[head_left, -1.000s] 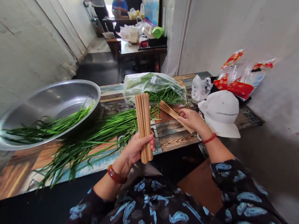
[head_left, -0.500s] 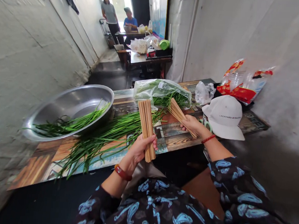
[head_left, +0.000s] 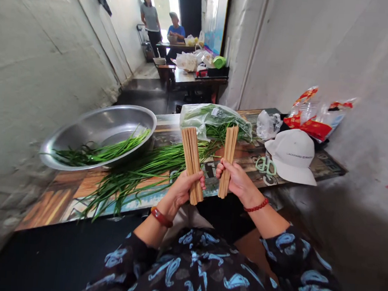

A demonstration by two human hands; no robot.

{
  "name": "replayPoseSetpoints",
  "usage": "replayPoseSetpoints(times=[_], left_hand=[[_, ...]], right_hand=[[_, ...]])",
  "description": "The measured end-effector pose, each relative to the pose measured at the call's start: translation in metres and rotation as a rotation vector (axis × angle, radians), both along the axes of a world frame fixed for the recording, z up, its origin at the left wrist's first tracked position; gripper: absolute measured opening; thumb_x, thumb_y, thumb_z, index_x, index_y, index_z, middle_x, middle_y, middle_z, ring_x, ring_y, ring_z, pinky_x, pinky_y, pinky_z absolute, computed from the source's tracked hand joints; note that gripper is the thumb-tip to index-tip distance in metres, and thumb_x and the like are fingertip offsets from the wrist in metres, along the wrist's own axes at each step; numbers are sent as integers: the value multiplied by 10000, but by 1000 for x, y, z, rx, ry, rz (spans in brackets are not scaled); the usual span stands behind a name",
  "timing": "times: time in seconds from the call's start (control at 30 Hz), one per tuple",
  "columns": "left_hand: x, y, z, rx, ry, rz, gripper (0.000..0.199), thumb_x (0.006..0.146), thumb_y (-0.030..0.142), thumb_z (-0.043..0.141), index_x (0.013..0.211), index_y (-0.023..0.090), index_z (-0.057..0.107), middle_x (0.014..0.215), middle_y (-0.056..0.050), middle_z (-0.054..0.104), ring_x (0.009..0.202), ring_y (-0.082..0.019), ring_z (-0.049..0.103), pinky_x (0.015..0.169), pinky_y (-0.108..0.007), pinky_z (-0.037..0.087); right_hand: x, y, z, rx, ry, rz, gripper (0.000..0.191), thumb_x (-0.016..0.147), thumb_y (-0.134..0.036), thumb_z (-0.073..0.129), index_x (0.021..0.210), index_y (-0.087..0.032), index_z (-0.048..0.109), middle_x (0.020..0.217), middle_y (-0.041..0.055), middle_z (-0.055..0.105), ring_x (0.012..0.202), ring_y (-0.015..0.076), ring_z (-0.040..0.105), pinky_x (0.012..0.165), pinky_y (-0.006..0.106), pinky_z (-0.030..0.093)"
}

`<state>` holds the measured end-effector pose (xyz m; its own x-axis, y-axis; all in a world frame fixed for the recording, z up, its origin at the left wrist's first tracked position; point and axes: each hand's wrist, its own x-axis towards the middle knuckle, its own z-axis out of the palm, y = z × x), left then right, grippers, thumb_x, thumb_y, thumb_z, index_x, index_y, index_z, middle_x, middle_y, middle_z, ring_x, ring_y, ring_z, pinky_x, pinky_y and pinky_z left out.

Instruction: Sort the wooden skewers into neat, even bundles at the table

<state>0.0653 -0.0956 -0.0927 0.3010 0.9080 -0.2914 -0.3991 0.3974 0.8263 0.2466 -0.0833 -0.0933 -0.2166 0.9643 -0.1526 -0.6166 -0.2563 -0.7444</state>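
My left hand is closed around a thick bundle of wooden sticks, which leans slightly left. My right hand grips a thinner, nearly upright stick bundle. The two bundles are apart, held above the table's near edge. Behind and left of them, long green stalks lie across the patterned table. A clear plastic bag with more green stalks rests beyond the bundles.
A large metal basin with greens stands at the left. Pale green scissors, a white cap, a crumpled bag and red packaging are at the right. Two people are at the far tables.
My right hand has moved left and nearer to me, and its stick bundle has turned from slanted to nearly upright. The scissors now show fully. The view has shifted slightly.
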Motion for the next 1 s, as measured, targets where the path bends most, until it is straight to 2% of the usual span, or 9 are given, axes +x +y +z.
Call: replayPoseSetpoints(times=[0.07,0.2,0.3,0.4,0.5,0.6,0.73,0.87,1.0], left_hand=[[-3,0,4,18,-9,10,373,641,291,869,807,112,587,628,-1,622,531,-105,584,552,-257,537],[-12,1,12,54,-17,20,434,626,266,869,957,104,640,784,-57,702,674,-171,668,603,-279,542],[-17,4,17,58,-35,23,553,601,226,873,1095,118,652,885,-72,731,780,-208,702,716,-306,550],[-21,4,19,46,-38,24,550,600,211,871,1102,126,660,875,-65,734,757,-199,700,739,-312,549],[-25,1,17,26,-4,25,446,586,218,881,970,119,676,787,-59,721,664,-191,678,646,-307,549],[-27,-2,14,10,43,38,419,577,226,892,913,115,667,779,-64,721,650,-197,676,605,-308,550],[-24,-5,13,33,56,38,472,555,229,909,937,104,662,759,-43,710,630,-171,666,623,-291,549],[-20,-6,13,89,30,6,602,547,215,918,1085,115,668,875,-52,729,750,-177,693,749,-304,562],[-16,-2,9,41,52,59,603,521,246,932,1052,104,685,858,-64,736,737,-199,694,732,-341,567]], right_hand=[[-18,2,8,40,-16,10,358,702,-439,817,766,-203,555,697,-36,616,663,114,614,643,263,557],[-44,10,15,30,-90,16,381,741,-535,750,832,-220,557,867,11,720,689,143,626,596,300,559],[-56,15,15,50,-114,-12,386,737,-522,754,857,-236,526,822,-10,730,727,148,638,605,274,548],[-60,17,17,66,-118,16,369,747,-501,750,863,-239,517,814,-8,742,743,156,657,619,273,548],[-57,17,18,34,-97,19,314,772,-454,739,846,-231,530,861,3,758,786,155,669,649,275,561],[-55,19,16,-37,-74,42,278,797,-430,718,813,-224,532,864,15,763,781,160,672,645,290,571],[-58,21,8,-50,-43,36,268,789,-397,740,786,-216,544,859,28,765,806,165,691,674,288,572],[-65,19,0,-96,-70,65,247,781,-373,749,755,-195,579,726,4,718,702,159,684,653,286,557],[-71,15,-3,-80,-91,76,208,804,-357,719,786,-169,631,729,6,709,709,159,679,696,290,551]])
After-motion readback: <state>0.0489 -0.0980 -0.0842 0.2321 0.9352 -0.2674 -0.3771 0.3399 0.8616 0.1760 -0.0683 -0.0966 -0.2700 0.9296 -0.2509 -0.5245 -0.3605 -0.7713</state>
